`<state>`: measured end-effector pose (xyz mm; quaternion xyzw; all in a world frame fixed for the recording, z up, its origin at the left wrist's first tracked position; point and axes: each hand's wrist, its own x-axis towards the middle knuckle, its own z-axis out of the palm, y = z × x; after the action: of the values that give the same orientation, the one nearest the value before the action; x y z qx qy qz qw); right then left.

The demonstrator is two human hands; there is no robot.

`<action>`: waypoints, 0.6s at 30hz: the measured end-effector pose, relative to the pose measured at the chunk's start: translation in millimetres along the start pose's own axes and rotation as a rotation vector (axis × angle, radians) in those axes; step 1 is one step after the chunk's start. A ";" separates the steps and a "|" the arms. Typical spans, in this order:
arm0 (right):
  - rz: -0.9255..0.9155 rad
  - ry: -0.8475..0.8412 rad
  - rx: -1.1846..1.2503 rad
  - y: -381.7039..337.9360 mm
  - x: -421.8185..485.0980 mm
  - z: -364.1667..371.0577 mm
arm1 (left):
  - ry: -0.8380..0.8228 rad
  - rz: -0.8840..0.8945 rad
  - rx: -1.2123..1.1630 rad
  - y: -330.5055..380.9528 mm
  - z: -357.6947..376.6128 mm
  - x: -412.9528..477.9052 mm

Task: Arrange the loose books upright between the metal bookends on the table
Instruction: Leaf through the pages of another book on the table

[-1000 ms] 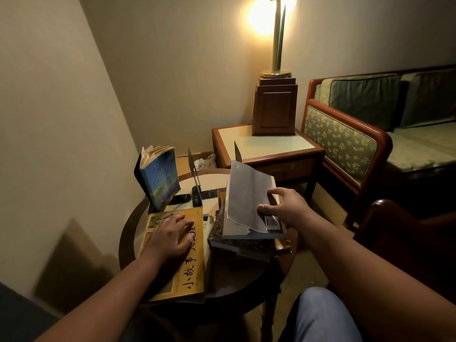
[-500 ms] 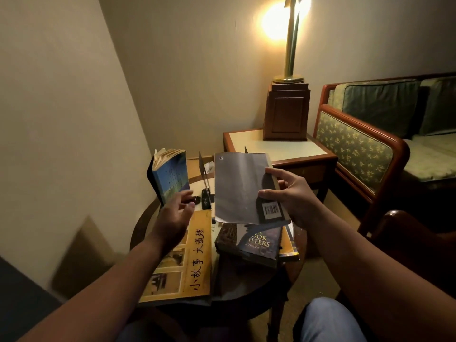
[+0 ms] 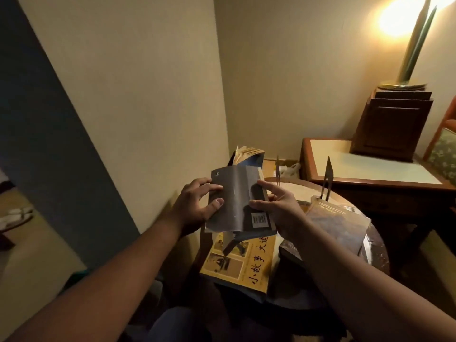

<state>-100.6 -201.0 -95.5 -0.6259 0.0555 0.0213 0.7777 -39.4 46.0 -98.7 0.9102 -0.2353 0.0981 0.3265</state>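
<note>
books, count: five – one held, one upright, three lying flat
grey book (image 3: 237, 201): held over the table's (image 3: 377, 257) near left side, barcode cover up
left hand (image 3: 197, 206): thumb on the cover, fingers curled round the left edge
right hand (image 3: 278, 211): thumb and forefinger pinch the right edge
blue book (image 3: 250, 157): upright, left of the bookends
bookends, count: two – (image 3: 278, 169) and (image 3: 327, 178), both upright
yellow book (image 3: 246, 265): flat, below the held one
stack (image 3: 338, 223): two books, flat, touching the right bookend

I hold the grey book (image 3: 237, 198) upright over the table, its barcoded back cover facing me, my left hand (image 3: 195, 208) and right hand (image 3: 281, 208) gripping its side edges. Behind it the blue book (image 3: 249, 157) stands with fanned pages. The yellow book (image 3: 246, 265) lies flat below. The stacked books (image 3: 338, 225) lie flat to the right, touching the near metal bookend (image 3: 328, 178); the far bookend (image 3: 278, 169) stands apart.
</note>
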 end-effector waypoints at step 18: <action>-0.157 -0.084 -1.386 59.0 22.9 21.4 | -0.268 -0.094 0.149 -43.6 50.7 -33.5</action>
<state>-82.6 -168.2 -150.9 -0.9785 -0.0464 0.0196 0.2000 -45.8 55.2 -172.6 0.9468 -0.2260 -0.0224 0.2281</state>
